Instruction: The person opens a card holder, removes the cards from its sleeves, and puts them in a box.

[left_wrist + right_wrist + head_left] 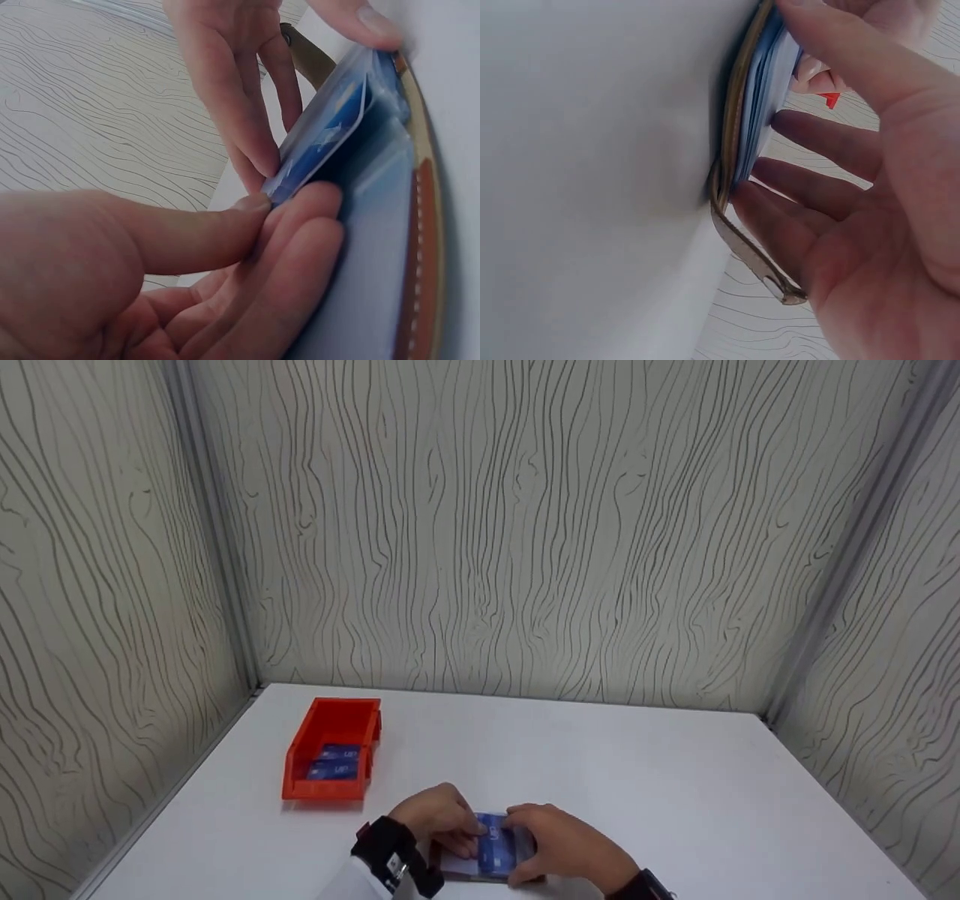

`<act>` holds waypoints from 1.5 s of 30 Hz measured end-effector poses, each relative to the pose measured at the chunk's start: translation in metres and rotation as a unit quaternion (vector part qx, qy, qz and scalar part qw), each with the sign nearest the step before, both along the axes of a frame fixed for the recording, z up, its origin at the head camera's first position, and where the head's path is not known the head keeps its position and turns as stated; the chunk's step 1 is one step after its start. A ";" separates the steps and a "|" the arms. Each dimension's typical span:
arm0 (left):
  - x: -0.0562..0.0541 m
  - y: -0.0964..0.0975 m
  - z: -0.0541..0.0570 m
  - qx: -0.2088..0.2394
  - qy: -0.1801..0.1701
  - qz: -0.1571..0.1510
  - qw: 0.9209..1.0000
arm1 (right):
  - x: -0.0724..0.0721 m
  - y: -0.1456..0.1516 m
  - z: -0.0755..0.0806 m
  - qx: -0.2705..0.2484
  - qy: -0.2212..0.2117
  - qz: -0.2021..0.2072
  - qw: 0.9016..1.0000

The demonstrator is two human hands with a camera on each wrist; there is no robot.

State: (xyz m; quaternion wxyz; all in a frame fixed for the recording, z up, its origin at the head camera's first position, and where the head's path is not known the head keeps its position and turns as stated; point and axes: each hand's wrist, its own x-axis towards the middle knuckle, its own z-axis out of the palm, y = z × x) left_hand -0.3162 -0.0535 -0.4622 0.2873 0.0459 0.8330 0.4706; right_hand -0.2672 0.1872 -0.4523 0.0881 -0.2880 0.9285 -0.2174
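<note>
A brown card holder (424,285) with stitched edges and clear plastic sleeves lies open on the table before me. My left hand (442,819) pinches a blue card (495,846) between thumb and fingers, over the sleeves; how far the card sits inside one is hard to tell. Opposite it, my right hand (570,840) grips the holder's right side, thumb at the near edge and fingers at the far edge. In the right wrist view, the stacked sleeves (759,97) show edge-on, and a strap (750,251) with a snap hangs off the cover.
A red bin (324,790) stands at the left of the white table (637,765), with blue cards (334,769) inside. Wood-grain patterned panels (480,525) enclose the table at the back and both sides.
</note>
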 end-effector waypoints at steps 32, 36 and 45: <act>0.003 0.002 0.005 -0.023 -0.005 0.005 1.000 | -0.006 -0.004 -0.003 0.015 -0.018 -0.021 0.999; 0.007 0.006 0.006 -0.023 -0.012 0.020 0.999 | -0.005 -0.003 -0.003 0.009 -0.019 -0.022 1.000; 0.006 0.009 0.005 -0.009 -0.016 0.025 1.000 | -0.002 -0.004 -0.002 0.005 -0.009 -0.013 1.000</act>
